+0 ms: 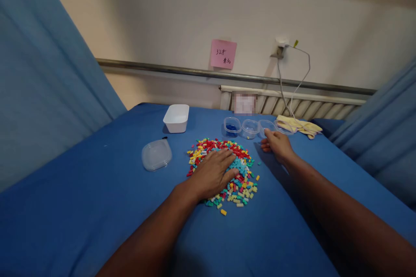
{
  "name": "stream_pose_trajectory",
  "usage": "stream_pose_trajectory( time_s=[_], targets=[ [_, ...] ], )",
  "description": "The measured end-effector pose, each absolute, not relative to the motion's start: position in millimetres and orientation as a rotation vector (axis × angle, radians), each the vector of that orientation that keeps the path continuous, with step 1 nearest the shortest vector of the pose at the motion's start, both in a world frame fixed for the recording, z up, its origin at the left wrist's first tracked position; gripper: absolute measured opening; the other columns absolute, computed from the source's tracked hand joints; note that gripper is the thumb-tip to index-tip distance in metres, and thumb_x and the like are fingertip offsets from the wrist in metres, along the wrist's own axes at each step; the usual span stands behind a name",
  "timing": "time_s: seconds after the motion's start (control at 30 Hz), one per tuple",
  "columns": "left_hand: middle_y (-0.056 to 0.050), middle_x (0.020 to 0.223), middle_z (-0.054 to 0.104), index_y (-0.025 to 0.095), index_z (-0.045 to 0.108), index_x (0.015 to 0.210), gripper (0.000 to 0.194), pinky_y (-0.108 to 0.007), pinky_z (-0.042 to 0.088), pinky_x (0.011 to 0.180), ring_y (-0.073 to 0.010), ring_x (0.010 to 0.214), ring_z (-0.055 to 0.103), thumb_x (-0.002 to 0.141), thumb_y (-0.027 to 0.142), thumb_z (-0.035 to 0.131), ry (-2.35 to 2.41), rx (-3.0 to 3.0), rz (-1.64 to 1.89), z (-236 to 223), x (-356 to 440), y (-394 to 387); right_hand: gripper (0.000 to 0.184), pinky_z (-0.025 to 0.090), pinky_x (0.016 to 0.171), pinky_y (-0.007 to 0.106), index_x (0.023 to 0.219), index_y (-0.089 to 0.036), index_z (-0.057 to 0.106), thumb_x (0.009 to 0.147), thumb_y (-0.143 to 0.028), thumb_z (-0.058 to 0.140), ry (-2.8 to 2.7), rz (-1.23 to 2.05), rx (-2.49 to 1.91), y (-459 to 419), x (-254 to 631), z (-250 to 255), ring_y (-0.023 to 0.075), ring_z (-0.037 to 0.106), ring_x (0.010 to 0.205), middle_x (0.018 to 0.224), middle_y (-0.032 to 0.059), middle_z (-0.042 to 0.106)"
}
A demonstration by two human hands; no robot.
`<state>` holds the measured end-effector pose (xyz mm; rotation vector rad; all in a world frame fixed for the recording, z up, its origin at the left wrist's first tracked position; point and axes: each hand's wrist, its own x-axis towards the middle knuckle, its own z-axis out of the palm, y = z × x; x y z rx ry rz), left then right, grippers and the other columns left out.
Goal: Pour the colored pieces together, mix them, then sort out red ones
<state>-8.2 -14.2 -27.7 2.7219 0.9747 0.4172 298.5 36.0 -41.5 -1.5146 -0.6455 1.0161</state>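
Note:
A heap of small building bricks (240, 153) in red, light blue, yellow, green and white lies on the blue cloth. My left hand (212, 172) rests flat on the heap, palm down, fingers stretched out, covering its middle. Light blue bricks (238, 165) gather just beside its fingertips. My right hand (277, 143) is at the front of the third clear container (264, 124), thumb raised and fingers curled in. Whatever it holds is hidden, and I cannot tell whether it touches the container. Dark blue bricks (232, 129) sit in the leftmost clear container (232, 121).
Another clear container (250, 127) stands second in the row. A yellow cloth (300, 126) lies at the right end. To the left are a white tub (176, 126) and a clear lid (156, 155). Behind are a radiator (318, 101), a rail (162, 69) and a hanging cable (309, 62).

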Motion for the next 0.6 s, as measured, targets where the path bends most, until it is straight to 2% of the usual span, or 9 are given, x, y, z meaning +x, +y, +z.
stream_pose_trajectory(
  time_s=[0.1,0.17,0.23,0.3,0.4,0.47,0.53,0.6],
  targets=[
    [-0.011,0.171,0.048,0.019,0.052,0.163,0.070,-0.056,0.027,0.134,-0.0310,0.161,0.040,0.114,0.065,0.031,0.982,2.734,0.417,-27,-8,-14,0.035,0.061,0.054,0.026,0.110,-0.016,0.068,0.106,-0.051,0.067,-0.650,1.097,-1.567,54,285,-37,0.0185,0.073,0.067,0.085,0.0093,0.076],
    [-0.011,0.171,0.047,0.019,0.051,0.163,0.071,-0.055,0.028,0.134,-0.0312,0.161,0.040,0.114,0.065,0.031,0.974,2.742,0.402,-25,-9,-15,0.037,0.067,0.073,0.037,0.124,-0.014,0.068,0.107,-0.047,0.066,-0.632,1.139,-1.605,68,276,-35,0.0235,0.076,0.090,0.110,0.0136,0.077],
    [-0.010,0.173,0.044,0.021,0.050,0.164,0.070,-0.057,0.026,0.134,-0.0313,0.163,0.037,0.114,0.066,0.031,0.947,2.748,0.381,-24,-11,-17,0.040,0.065,0.092,0.047,0.137,-0.017,0.066,0.106,-0.042,0.070,-0.631,1.160,-1.629,78,269,-35,0.0270,0.073,0.111,0.133,0.0133,0.070],
    [-0.007,0.174,0.043,0.026,0.050,0.164,0.068,-0.059,0.024,0.134,-0.0316,0.165,0.033,0.113,0.066,0.031,0.903,2.752,0.344,-22,-13,-19,0.043,0.062,0.100,0.051,0.142,-0.020,0.065,0.105,-0.040,0.073,-0.663,1.158,-1.637,80,266,-36,0.0281,0.069,0.120,0.143,0.0116,0.066],
    [-0.005,0.175,0.041,0.031,0.054,0.161,0.063,-0.062,0.020,0.135,-0.0324,0.166,0.031,0.113,0.066,0.032,0.864,2.756,0.296,-22,-14,-22,0.037,0.064,0.093,0.047,0.135,-0.017,0.067,0.106,-0.040,0.069,-0.761,1.084,-1.630,70,266,-35,0.0266,0.073,0.111,0.134,0.0126,0.070],
    [-0.005,0.175,0.041,0.031,0.056,0.160,0.063,-0.061,0.019,0.135,-0.0324,0.166,0.031,0.113,0.066,0.032,0.875,2.756,0.301,-23,-14,-22,0.025,0.065,0.077,0.036,0.118,-0.015,0.071,0.108,-0.037,0.064,-0.847,0.988,-1.616,55,268,-34,0.0221,0.076,0.092,0.113,0.0113,0.076],
    [-0.005,0.174,0.043,0.030,0.057,0.159,0.063,-0.062,0.019,0.135,-0.0327,0.165,0.032,0.114,0.066,0.031,0.895,2.760,0.314,-25,-12,-22,0.020,0.060,0.061,0.026,0.099,-0.016,0.070,0.108,-0.034,0.064,-0.939,0.897,-1.590,37,272,-31,0.0173,0.074,0.073,0.092,0.0073,0.076],
    [-0.006,0.173,0.045,0.028,0.059,0.157,0.064,-0.062,0.021,0.134,-0.0335,0.165,0.032,0.114,0.066,0.030,0.908,2.769,0.323,-27,-11,-22,0.020,0.056,0.054,0.021,0.088,-0.018,0.068,0.103,-0.031,0.070,-1.022,0.848,-1.559,20,276,-28,0.0158,0.073,0.067,0.083,0.0047,0.076]
  ],
)
